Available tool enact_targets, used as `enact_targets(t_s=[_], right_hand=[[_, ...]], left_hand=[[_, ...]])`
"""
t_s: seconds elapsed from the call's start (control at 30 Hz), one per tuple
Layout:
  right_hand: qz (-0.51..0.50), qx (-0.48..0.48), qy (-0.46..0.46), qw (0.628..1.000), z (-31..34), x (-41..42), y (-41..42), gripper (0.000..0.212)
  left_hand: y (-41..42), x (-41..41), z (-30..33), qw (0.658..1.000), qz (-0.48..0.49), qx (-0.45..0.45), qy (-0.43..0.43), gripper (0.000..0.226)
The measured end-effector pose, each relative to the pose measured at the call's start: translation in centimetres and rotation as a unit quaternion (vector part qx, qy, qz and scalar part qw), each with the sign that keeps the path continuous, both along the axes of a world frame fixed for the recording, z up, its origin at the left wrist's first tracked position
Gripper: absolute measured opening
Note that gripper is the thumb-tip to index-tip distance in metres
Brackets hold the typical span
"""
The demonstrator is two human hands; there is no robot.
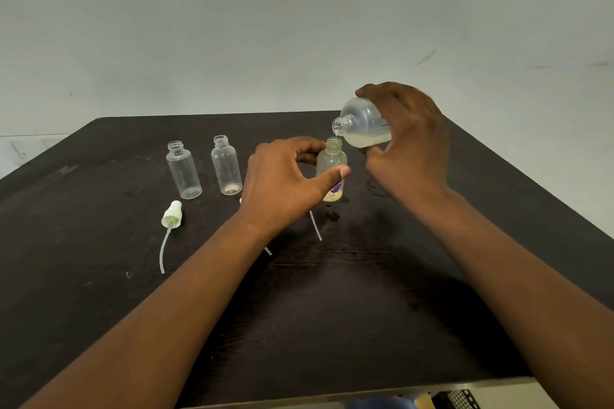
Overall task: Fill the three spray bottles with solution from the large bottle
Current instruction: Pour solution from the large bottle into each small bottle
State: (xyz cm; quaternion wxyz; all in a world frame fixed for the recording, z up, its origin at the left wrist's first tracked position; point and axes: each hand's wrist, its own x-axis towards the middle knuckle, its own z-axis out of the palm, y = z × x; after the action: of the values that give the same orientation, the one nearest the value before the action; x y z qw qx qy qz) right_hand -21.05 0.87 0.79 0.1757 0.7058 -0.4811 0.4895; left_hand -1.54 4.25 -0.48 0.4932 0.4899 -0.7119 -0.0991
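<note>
Fingers (403, 103) wrap large bottle (363, 124); left hand (285, 181) seemingly pinches spray bottle (330, 163)

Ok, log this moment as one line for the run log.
pouring | right hand tilts large bottle over labelled spray bottle | left hand steadies it | two spray bottles empty

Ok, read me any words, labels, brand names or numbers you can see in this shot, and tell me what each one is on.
No text can be read here.
Small bottle, held by the left hand: a label with a purple figure, any print too small and blurred to read.
Large bottle, in the right hand: a short dark mark, not readable.
The two empty bottles: no label visible.
</note>
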Motion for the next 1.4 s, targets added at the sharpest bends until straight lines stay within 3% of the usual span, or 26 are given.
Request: enact_targets(t_s=[0.27,0.47,0.67,1.4], right_hand=[[0.02,0.053,-0.077,0.995,-0.1,0.5,0.2,0.058],[0.002,0.103,-0.145,0.984,0.5,0.1,0.5,0.071],[-0.008,0.12,-0.188,0.975,0.8,0.4,0.9,0.064],[-0.037,0.134,-0.174,0.975,0.9,0.6,0.9,0.059]], left_hand=[[-0.4,-0.2,-0.1,0.999,0.026,0.007,0.025,0.043],[-0.9,-0.2,-0.1,0.998,0.05,0.021,0.031,0.044],[-1.7,-0.2,-0.4,0.997,0.068,0.021,0.031,0.039],[-1.8,-1.3,-0.8,0.994,0.081,0.063,-0.035,0.044]])
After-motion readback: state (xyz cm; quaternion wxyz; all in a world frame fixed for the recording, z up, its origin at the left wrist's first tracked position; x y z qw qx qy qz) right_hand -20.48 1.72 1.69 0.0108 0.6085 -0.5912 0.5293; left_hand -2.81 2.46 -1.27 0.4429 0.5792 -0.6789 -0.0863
